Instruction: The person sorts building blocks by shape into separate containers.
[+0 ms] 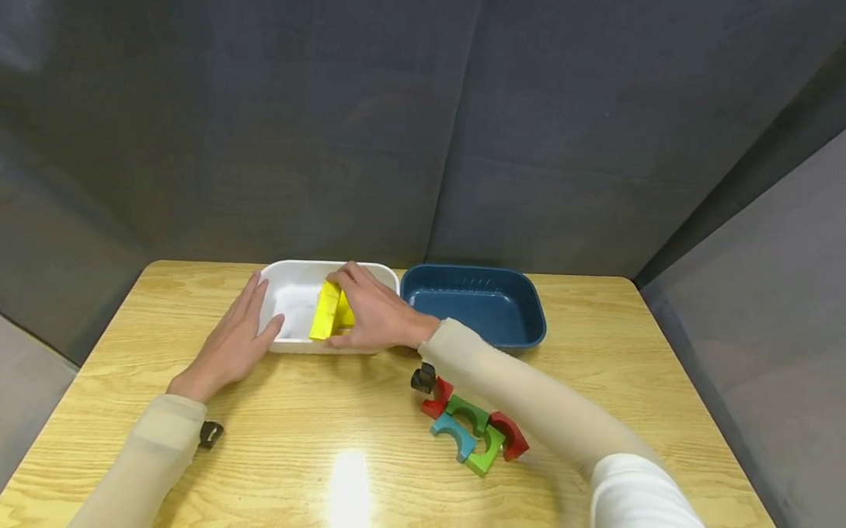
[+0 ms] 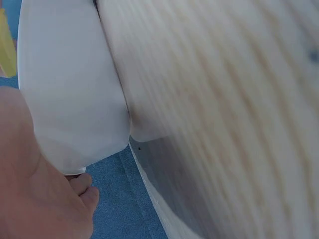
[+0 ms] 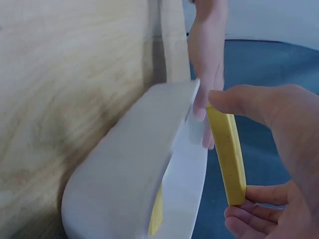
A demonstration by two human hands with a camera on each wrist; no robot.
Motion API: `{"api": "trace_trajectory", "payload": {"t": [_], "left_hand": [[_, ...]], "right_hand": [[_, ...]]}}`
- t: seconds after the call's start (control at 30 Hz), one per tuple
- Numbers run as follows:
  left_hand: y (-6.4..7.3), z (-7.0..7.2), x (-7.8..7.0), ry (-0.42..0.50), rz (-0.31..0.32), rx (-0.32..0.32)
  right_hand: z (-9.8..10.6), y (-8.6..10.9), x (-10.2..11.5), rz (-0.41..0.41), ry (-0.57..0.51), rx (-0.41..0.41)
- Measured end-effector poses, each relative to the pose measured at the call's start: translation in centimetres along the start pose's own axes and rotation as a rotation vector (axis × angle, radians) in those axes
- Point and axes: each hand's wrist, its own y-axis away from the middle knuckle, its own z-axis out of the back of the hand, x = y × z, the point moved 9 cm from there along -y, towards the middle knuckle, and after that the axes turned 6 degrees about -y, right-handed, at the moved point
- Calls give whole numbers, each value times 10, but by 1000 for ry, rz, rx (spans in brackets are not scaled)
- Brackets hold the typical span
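Observation:
A white plastic basin [image 1: 293,347] stands at the back of the wooden table. My right hand [image 1: 379,312] is over its right half and pinches a yellow block [image 3: 227,154] between thumb and fingertips, above the rim. Inside the basin, a second yellow piece [image 3: 156,215] shows partly past the wall in the right wrist view. At the basin's left end, my left hand [image 1: 230,341] touches the rim with its fingers extended and the thumb spread apart. The left wrist view shows that hand [image 2: 35,189] against the basin's outer wall [image 2: 75,84].
A dark blue basin [image 1: 533,330] stands close against the white one's right side. Nearer the front, under the right forearm, lie several arch-shaped blocks: red [image 1: 511,436], green [image 1: 487,452] and blue [image 1: 457,434]. A grey cloth wall [image 1: 321,143] rises behind the table [image 1: 283,471].

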Motion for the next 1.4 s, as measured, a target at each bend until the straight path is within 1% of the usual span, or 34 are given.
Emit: {"api": "trace_trajectory", "payload": {"t": [0.2,0.4,0.87,1.17,1.4], "left_hand": [[-1,1,1,3,-1,-1],[0,-1,3,1,6,2],[2,-1,4,2,2,6],[1,-1,3,5,-1,4],[1,-2,3,6,-4,3]], "right_hand": [[-4,-19,-9,-37,5,24],[-13,-35,-17,-67,3,58],[-32,-62,-20,-80,44,139],[-44,-71,-24,-98,45,171],[-51,-74,-26,-96,42,170]]}}
